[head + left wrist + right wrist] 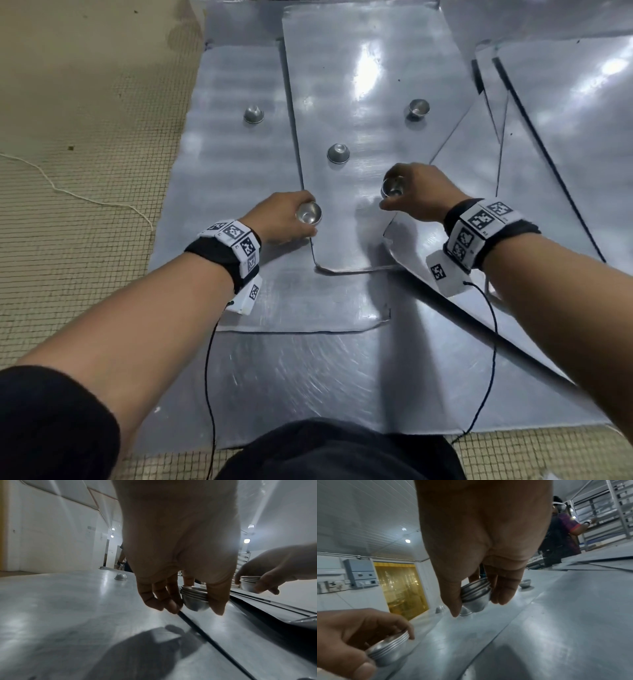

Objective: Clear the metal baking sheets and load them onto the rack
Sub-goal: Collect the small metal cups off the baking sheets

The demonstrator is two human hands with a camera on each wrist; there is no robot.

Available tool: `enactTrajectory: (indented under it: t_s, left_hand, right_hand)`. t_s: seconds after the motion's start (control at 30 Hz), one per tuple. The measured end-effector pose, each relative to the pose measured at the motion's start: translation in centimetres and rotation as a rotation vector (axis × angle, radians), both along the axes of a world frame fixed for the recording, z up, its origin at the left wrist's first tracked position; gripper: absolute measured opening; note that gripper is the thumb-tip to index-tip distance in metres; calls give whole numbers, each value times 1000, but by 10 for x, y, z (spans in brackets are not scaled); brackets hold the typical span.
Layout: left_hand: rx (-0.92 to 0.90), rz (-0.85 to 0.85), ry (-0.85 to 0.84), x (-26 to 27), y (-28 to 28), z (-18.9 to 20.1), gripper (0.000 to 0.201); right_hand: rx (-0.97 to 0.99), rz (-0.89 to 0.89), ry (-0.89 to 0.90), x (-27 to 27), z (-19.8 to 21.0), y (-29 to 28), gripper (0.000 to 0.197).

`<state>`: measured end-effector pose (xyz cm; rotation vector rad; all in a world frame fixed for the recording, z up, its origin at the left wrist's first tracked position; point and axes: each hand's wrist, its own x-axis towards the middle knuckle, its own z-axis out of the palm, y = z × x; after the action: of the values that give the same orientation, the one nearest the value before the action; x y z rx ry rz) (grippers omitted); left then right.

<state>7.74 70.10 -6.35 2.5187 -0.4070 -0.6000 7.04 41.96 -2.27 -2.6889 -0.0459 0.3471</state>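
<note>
Overlapping metal baking sheets (359,85) lie flat on the floor before me. My left hand (284,219) grips a stack of nested small metal cups (309,213), seen close in the left wrist view as cups (194,599) held between fingers (164,599) and thumb. My right hand (414,192) holds a second stack of cups (392,187), which appears as nested cups (475,596) in the right wrist view. Loose cups remain on the sheets: one upturned (338,153), one upturned at the left (253,114), one upright at the far right (418,108).
A tiled floor (68,171) with a white cord (68,192) lies to the left. More sheets (565,120) overlap to the right. A tall metal rack (607,513) stands at the back right, with another person (561,534) beside it.
</note>
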Motion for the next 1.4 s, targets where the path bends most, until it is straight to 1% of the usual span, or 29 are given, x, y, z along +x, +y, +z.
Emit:
enactTrajectory:
  t_s: [0.13, 0.2, 0.23, 0.3, 0.33, 0.37, 0.43, 0.53, 0.67, 0.77, 0.87, 0.93, 0.97, 1.03, 1.1, 1.17, 1.23, 1.27, 1.33, 1.4]
  left_hand:
    - [6, -16, -20, 15, -24, -5, 51]
    - [10, -29, -43, 23, -35, -9, 55]
    - [18, -32, -46, 27, -40, -11, 60]
    - [48, -30, -43, 36, -45, -11, 78]
    - [53, -18, -47, 40, -47, -9, 86]
    - [42, 3, -56, 46, -47, -7, 90]
    - [3, 47, -73, 59, -47, 0, 88]
    - [-5, 75, -50, 78, -49, 10, 78]
    - [-2, 83, -74, 107, -58, 14, 61]
    - [16, 66, -101, 127, -67, 10, 60]
    - [26, 51, -102, 139, -73, 2, 69]
    - [41, 13, -93, 143, -76, -6, 74]
    - [46, -5, -90, 144, -78, -9, 73]
    - [67, -27, -90, 147, -82, -14, 62]
    - [83, -32, -112, 150, -84, -18, 51]
    - [66, -16, -131, 151, -84, -22, 48]
    - [34, -1, -145, 148, -80, -26, 46]
    - [18, 4, -154, 145, -79, -27, 44]
    - [-17, 24, -180, 140, -76, -26, 39]
    - [-36, 78, -184, 134, -76, -23, 36]
  right_hand:
    - [18, -18, 47, 10, -15, 9, 42]
    - [24, 3, 85, 15, -23, 13, 52]
    - [26, 17, 103, 18, -26, 14, 62]
    - [29, 41, 130, 26, -30, 12, 85]
    - [27, 44, 127, 31, -30, 8, 90]
    - [29, 36, 115, 37, -30, 3, 90]
    - [42, 2, 87, 51, -28, -13, 80]
    - [33, -59, 59, 78, -26, -45, 61]
    - [-25, -95, 4, 117, -26, -83, 51]
    - [-59, -129, -78, 147, -29, -102, 55]
    - [-77, -184, -140, 171, -38, -114, 65]
    - [-68, -178, -115, 185, -45, -118, 73]
    - [-71, -158, -92, 191, -48, -120, 78]
    - [-95, -113, -47, 202, -54, -123, 85]
    - [-128, -95, -24, 212, -59, -124, 80]
    - [-155, -85, -36, 217, -60, -122, 67]
    - [-138, -74, -66, 219, -59, -117, 50]
    - [-118, -79, -68, 218, -59, -115, 46]
    - [-99, -100, -45, 214, -59, -111, 47]
    - [-88, -102, -27, 207, -58, -107, 47]
